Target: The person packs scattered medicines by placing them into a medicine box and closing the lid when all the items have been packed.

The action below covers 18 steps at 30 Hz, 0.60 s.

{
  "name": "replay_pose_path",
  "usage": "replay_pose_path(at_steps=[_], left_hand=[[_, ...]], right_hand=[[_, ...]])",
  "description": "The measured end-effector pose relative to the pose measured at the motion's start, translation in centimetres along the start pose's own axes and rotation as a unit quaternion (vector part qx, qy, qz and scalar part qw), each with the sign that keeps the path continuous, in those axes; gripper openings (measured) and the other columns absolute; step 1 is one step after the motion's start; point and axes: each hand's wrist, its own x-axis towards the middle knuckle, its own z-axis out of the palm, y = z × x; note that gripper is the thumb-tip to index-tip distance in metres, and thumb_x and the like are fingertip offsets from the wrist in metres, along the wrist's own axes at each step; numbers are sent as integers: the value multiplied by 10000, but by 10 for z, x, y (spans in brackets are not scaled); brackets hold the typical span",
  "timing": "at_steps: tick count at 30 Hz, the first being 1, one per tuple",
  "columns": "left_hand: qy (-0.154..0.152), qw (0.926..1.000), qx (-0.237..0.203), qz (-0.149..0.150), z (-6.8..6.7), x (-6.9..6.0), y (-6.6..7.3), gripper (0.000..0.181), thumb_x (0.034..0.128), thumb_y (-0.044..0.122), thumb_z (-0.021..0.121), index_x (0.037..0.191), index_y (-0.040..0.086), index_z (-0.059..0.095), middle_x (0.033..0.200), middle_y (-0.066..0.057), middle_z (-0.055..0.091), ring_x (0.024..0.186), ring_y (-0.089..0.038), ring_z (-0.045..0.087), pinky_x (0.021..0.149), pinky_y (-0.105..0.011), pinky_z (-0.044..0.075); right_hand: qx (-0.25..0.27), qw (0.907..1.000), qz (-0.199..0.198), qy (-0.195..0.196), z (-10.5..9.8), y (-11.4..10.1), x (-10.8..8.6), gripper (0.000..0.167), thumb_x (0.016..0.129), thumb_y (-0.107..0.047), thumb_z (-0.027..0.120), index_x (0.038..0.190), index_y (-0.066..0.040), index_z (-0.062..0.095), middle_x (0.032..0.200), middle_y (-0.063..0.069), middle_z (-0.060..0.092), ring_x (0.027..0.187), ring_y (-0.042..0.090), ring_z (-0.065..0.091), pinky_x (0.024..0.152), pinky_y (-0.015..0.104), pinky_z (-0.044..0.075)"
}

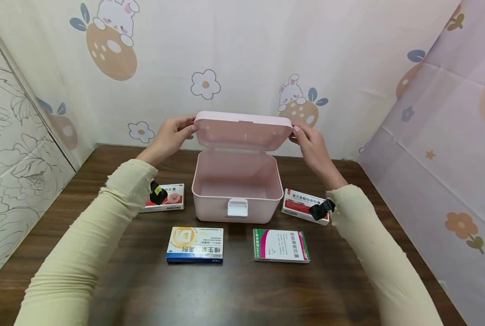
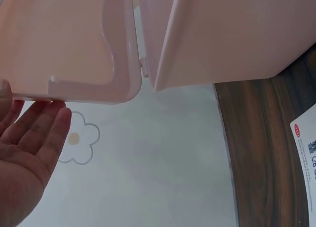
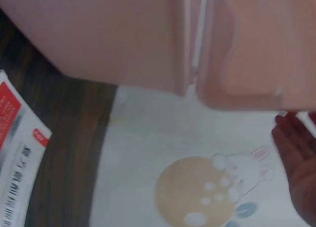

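Observation:
A pink plastic box [image 1: 237, 210] stands on the table with its lid [image 1: 244, 131] raised on the hinges at the back; its inside looks bare. The left hand [image 1: 171, 138] pinches the lid's left edge between thumb and fingers. At the lid's right edge, the right hand [image 1: 312, 147] holds it the same way. In the left wrist view, the left hand [image 2: 32, 148] has its fingertips against the rim of the lid [image 2: 64, 49]. The right wrist view shows the right hand [image 3: 298, 158] at the lid's edge [image 3: 266, 101], partly cut off by the frame.
Red-and-white medicine boxes lie left [image 1: 173, 197] and right [image 1: 301, 206] of the pink box, each partly behind a wrist camera. Nearer the front lie a blue-and-white box [image 1: 195, 244] and a green-and-white box [image 1: 281, 245]. A patterned curtain [image 1: 242, 59] hangs behind the wooden table [image 1: 242, 294].

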Motion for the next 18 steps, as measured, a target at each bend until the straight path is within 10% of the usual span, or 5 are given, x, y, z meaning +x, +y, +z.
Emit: replay_pose_path(at_steps=[18], left_hand=[[106, 9956, -854, -367, 0, 13, -12, 397, 1041, 113, 544, 1389, -77, 536, 1361, -229, 585, 1126, -186, 620, 934, -311, 529]], right_hand=[[1145, 9911, 127, -674, 11, 50, 11, 414, 1087, -99, 403, 1442, 111, 434, 1388, 302, 514, 1254, 255, 564, 1048, 351, 442]])
